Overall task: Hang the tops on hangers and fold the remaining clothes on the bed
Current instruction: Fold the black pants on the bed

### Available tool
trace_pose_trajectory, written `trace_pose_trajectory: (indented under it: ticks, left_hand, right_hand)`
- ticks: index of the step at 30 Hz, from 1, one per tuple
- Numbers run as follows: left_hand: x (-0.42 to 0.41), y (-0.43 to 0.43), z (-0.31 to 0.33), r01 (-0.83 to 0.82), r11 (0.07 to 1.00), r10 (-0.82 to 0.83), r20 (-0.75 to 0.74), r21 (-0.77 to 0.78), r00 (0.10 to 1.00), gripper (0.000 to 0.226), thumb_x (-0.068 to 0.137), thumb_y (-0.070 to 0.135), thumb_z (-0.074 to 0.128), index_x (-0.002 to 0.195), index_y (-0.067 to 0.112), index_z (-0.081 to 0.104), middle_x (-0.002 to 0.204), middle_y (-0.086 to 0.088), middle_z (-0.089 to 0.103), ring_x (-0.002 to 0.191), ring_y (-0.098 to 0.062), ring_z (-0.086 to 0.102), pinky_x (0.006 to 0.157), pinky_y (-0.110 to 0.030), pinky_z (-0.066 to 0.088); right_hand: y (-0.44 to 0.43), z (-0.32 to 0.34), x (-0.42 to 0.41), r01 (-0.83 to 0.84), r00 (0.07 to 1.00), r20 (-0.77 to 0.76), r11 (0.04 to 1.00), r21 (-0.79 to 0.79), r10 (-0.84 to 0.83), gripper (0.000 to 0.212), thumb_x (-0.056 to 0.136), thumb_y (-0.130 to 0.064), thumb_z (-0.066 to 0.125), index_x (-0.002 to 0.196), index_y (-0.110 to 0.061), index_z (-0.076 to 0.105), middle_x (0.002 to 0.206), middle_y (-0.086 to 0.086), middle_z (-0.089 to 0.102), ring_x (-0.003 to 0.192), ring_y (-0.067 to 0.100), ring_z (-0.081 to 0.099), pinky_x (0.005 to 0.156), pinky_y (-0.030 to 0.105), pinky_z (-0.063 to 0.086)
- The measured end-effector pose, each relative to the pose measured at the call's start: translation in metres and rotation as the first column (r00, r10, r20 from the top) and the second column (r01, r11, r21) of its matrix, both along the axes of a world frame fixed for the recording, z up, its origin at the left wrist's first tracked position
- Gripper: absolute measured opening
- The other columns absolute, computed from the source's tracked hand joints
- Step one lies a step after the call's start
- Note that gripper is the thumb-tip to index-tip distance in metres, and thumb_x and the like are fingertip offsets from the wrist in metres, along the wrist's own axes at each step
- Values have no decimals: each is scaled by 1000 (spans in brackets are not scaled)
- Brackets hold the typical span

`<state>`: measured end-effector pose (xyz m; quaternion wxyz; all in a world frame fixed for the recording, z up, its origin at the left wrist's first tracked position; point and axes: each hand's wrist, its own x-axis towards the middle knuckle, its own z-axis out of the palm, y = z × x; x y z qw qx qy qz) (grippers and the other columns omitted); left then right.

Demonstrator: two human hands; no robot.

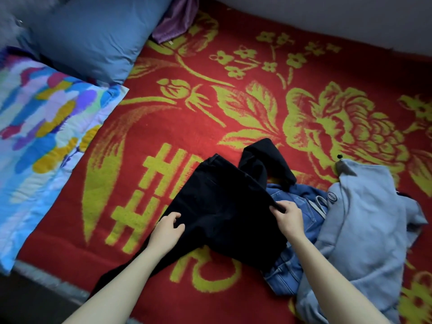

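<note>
Black trousers lie spread on the red and yellow blanket of the bed, one leg trailing off the near edge. My left hand grips their left edge with curled fingers. My right hand pinches their right edge. Under and to the right of the black trousers lie blue jeans. A light blue sweatshirt is crumpled at the right, partly over the jeans.
A blue pillow and a colourful patterned pillow lie at the left. A purple cloth sits at the back by the wall. The bed's near edge runs along the lower left.
</note>
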<state>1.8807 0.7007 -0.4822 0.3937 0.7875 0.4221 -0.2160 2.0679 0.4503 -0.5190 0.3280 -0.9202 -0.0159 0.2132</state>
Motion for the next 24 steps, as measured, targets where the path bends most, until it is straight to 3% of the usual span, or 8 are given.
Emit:
trace_pose_trajectory:
  ticks: [2, 4, 6, 11, 14, 18, 21, 24]
  left_hand:
    - [5, -7, 10, 63, 995, -68, 81, 72, 994, 49, 94, 25, 52, 140, 17, 38, 142, -5, 40, 128, -20, 39, 100, -33, 37]
    - [10, -13, 25, 203, 964, -228, 142, 173, 963, 61, 93, 29, 53, 147, 20, 24, 151, -3, 26, 138, -20, 24, 107, -33, 29]
    - [13, -21, 44, 390, 876, -438, 129, 283, 890, 78, 91, 36, 55, 150, 27, 4, 157, -1, 5, 143, -20, 7, 112, -36, 20]
    - [11, -41, 81, 715, 510, -824, 31, 478, 566, 107, 87, 41, 60, 127, 43, -39, 149, 3, -31, 142, -22, -19, 116, -40, 0]
    - [9, -48, 100, 767, 413, -889, 33, 491, 457, 100, 87, 35, 57, 137, 42, -29, 155, 12, -17, 143, -18, -16, 115, -41, -3]
    - [-10, -58, 122, 764, 440, -886, 92, 472, 454, 83, 88, 22, 54, 149, 32, 0, 151, 9, 28, 143, -17, 7, 115, -41, 1]
    - [-28, -65, 131, 789, 371, -910, 23, 490, 413, 81, 89, 23, 53, 149, 33, -1, 133, 5, 43, 133, -19, 24, 114, -42, 7]
    - [-42, -72, 137, 782, 358, -909, -3, 509, 418, 82, 88, 24, 52, 149, 33, -3, 116, 4, 55, 119, -20, 39, 111, -41, 14]
  right_hand:
    - [-2, 24, -26, -57, 998, 48, 990, 127, 51, 18, 82, 1, 66, 99, 2, 71, 108, 9, 67, 110, 19, 60, 92, 20, 39]
    - [-6, 45, -50, -157, 985, 112, 961, 226, 134, 20, 80, 6, 66, 97, 0, 72, 90, -21, 69, 91, -9, 62, 85, 13, 43]
    - [-11, 65, -71, -304, 937, 250, 921, 244, 243, 26, 77, 1, 64, 98, -13, 72, 83, -41, 61, 87, -19, 57, 80, 6, 44]
    - [-19, 116, -102, -667, 695, 487, 727, 164, 528, 39, 69, 2, 61, 101, -19, 63, 96, -3, 69, 89, 7, 61, 82, 9, 45]
    - [-23, 141, -112, -728, 617, 533, 678, 106, 579, 46, 67, 6, 62, 103, -22, 59, 96, 1, 70, 87, 8, 61, 77, 17, 47]
    - [-42, 172, -134, -779, 516, 578, 627, 9, 632, 38, 68, -1, 52, 99, -18, 64, 92, 1, 71, 83, 12, 63, 68, 26, 48]
    - [-55, 190, -144, -791, 508, 556, 611, 0, 658, 55, 54, 17, 59, 99, -13, 66, 94, 4, 71, 85, 15, 65, 72, 24, 51]
    - [-67, 216, -157, -772, 513, 572, 635, -18, 640, 49, 56, 16, 53, 96, -8, 69, 91, 8, 72, 84, 13, 62, 73, 19, 48]
